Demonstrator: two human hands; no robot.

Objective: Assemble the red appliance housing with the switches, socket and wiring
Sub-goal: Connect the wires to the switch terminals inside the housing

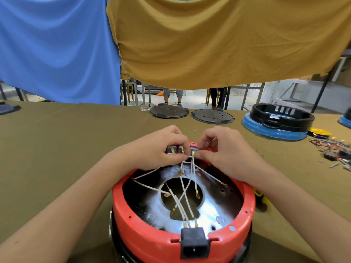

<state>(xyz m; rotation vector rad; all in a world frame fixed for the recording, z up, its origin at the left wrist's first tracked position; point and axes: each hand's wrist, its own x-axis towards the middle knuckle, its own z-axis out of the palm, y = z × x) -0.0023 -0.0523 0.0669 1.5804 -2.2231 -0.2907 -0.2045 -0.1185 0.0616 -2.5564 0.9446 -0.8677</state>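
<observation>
While the left hand and right hand pinch white wires at the switches, their fingers hide the terminals. Below them, the red housing is cut off; open bench lies left.

Table: a wide work surface under an olive-brown cloth fills the near ground.
Hangings: a blue cloth on the left and a mustard-yellow cloth on the right hang side by side above the table's far edge, hiding most of the room.
Floor: pale and glossy, seen through the gap under the yellow cloth.
Furniture: a wooden chair and grey metal frame legs stand beyond the table.
Light: bright and even, strongest on the far floor.
</observation>
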